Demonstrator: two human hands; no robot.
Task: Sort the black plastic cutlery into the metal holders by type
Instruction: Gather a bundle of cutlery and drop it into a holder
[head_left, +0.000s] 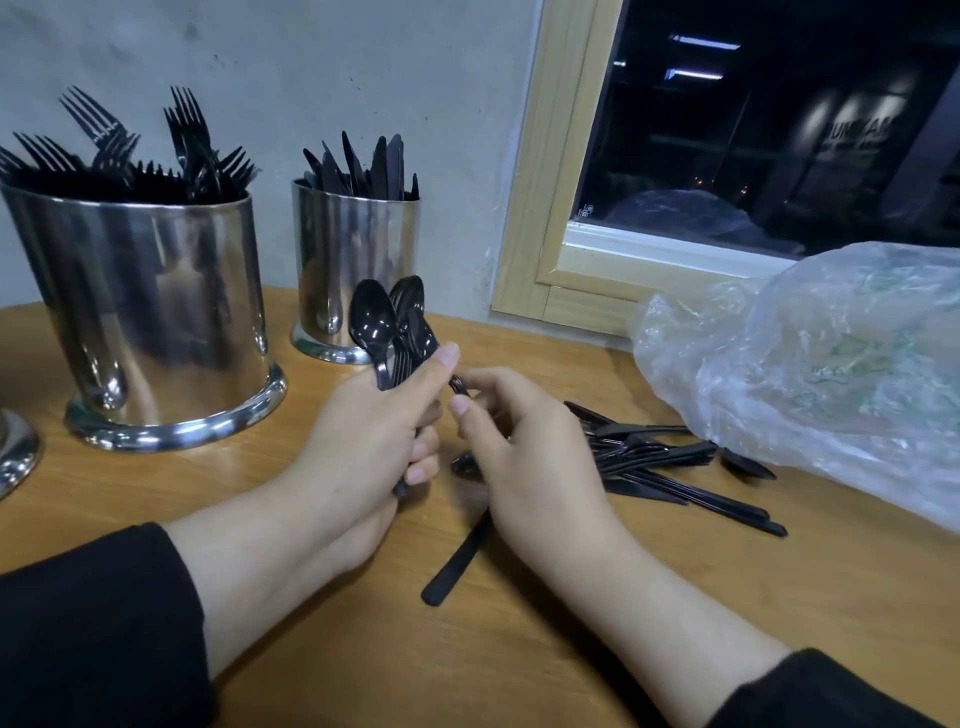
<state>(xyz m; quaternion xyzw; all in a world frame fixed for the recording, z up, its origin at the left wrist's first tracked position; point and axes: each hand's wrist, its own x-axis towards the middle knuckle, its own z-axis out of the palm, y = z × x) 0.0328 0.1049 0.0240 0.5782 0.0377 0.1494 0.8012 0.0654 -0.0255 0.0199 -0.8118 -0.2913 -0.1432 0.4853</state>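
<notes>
spanning the whole lower view, a wooden table (322, 649) carries everything. the landmark is the fork holder (140, 312), a wide shiny metal cylinder at the table's back left, packed with black plastic forks (130, 150), tines up. far to the right of the fork holder lies a crumpled clear plastic bag (821, 374) under a wood-framed window (561, 208). just to the right of the fork holder, against the wall, stands a narrower knife holder (353, 270) filled with black knives (363, 166). a third metal holder (15, 452) shows only its edge, left of and nearer than the fork holder. right of the fork holder and beside the bag, a loose pile of black cutlery (670, 462) lies on the wood. the left hand (363, 447), in front and right of the fork holder, grips a bunch of black spoons (389, 327), bowls up. the right hand (524, 457), just beyond it, pinches the end of a small black piece between thumb and fingers; what type it is i cannot tell. one black handle (457, 561) lies on the table under that hand.
</notes>
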